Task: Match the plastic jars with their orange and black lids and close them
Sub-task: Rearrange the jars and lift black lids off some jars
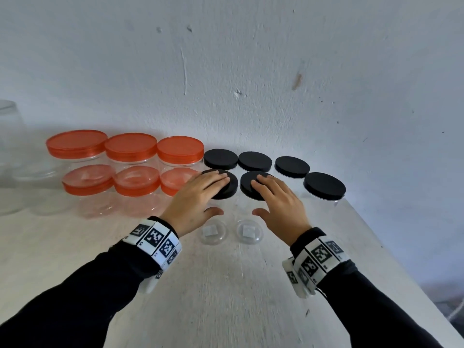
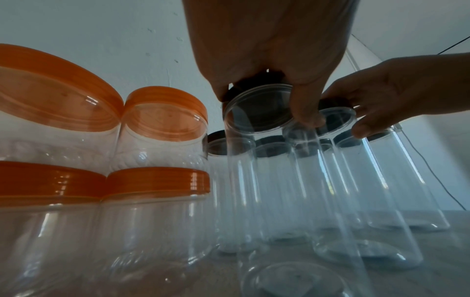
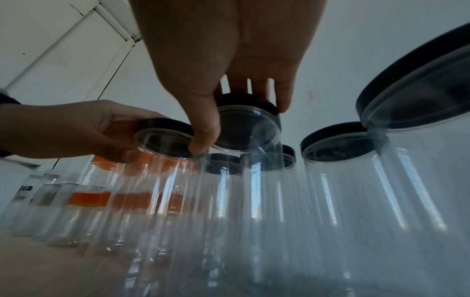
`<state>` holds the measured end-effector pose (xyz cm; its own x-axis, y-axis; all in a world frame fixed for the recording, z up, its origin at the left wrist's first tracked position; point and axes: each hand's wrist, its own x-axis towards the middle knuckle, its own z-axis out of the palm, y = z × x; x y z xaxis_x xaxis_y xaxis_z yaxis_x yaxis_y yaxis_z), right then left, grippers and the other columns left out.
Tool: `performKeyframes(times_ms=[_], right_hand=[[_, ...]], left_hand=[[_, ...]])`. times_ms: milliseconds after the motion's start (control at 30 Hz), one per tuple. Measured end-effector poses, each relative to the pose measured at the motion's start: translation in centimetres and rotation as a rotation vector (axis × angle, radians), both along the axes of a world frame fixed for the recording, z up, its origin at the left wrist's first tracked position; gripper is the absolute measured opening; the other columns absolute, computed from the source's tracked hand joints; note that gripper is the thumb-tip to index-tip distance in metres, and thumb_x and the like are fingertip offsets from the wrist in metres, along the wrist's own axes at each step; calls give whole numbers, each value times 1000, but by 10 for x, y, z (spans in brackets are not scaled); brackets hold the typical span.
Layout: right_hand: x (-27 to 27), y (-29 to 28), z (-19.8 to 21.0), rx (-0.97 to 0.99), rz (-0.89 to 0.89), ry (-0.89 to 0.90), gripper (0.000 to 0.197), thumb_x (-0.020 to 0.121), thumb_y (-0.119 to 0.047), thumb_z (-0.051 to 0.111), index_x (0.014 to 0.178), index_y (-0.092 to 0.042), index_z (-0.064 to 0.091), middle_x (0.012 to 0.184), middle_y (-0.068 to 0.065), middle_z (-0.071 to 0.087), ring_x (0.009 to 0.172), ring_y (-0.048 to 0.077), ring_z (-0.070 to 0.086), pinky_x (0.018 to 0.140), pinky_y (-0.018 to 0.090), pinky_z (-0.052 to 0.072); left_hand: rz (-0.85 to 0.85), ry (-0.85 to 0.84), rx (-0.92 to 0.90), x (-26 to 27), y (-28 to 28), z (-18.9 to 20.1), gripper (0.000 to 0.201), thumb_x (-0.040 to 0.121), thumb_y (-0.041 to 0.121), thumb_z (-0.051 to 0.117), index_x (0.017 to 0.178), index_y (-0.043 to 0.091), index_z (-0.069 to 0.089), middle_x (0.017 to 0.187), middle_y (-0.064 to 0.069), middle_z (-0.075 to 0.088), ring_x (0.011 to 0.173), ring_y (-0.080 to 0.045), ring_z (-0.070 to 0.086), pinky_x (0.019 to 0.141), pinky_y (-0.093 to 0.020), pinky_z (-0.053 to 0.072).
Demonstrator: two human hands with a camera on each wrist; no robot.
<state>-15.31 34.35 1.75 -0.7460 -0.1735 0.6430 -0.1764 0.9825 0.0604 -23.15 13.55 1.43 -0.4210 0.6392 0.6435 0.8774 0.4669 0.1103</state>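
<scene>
Two tall clear jars stand side by side at the table's middle, their bases (image 1: 213, 232) (image 1: 249, 232) showing below my hands. My left hand (image 1: 212, 194) lies over the left jar's black lid (image 1: 232, 184), fingers across the top and thumb down at the rim (image 2: 307, 118), gripping it. In the same way my right hand (image 1: 261, 197) grips the right jar's black lid (image 1: 247, 188), fingertips (image 3: 284, 104) curled over its far edge. Several orange-lidded jars (image 1: 88, 184) stand in two rows to the left. Several more black-lidded jars (image 1: 292, 165) stand behind and to the right.
A white wall rises close behind the jars. The table's right edge (image 1: 376, 234) runs diagonally near the rightmost black-lidded jar (image 1: 325, 185). Clear jars without coloured lids (image 1: 10, 146) stand at the far left, and small bottles (image 3: 45, 191) show beyond them.
</scene>
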Motion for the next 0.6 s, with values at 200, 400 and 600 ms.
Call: performKeyframes(times_ms=[200,400,600], right_hand=[[-8,5,-2,-10,47,6,72,50,-18,91,115,-4,63,116,13,65,108,35,61,84,44,51],[-9,9,1,-11,70,-4,71,53,-20,90,117,-5,62,118,13,64,109,35,60,84,42,51],[-8,14,3,1,82,-48,69,59,-21,87,121,-7,59,122,11,61,114,32,58,87,40,49]], left_hand=[[-7,-3,31,-2,3,0,70,66,20,81,127,3,52,130,-11,55,122,-17,34,102,-38,29],[-17,-28,28,-7,6,-2,70,68,21,80,129,4,51,132,-10,53,125,-17,33,106,-27,22],[-35,-47,34,-10,7,-2,68,71,23,77,131,5,49,134,-10,51,126,-16,32,107,-30,23]])
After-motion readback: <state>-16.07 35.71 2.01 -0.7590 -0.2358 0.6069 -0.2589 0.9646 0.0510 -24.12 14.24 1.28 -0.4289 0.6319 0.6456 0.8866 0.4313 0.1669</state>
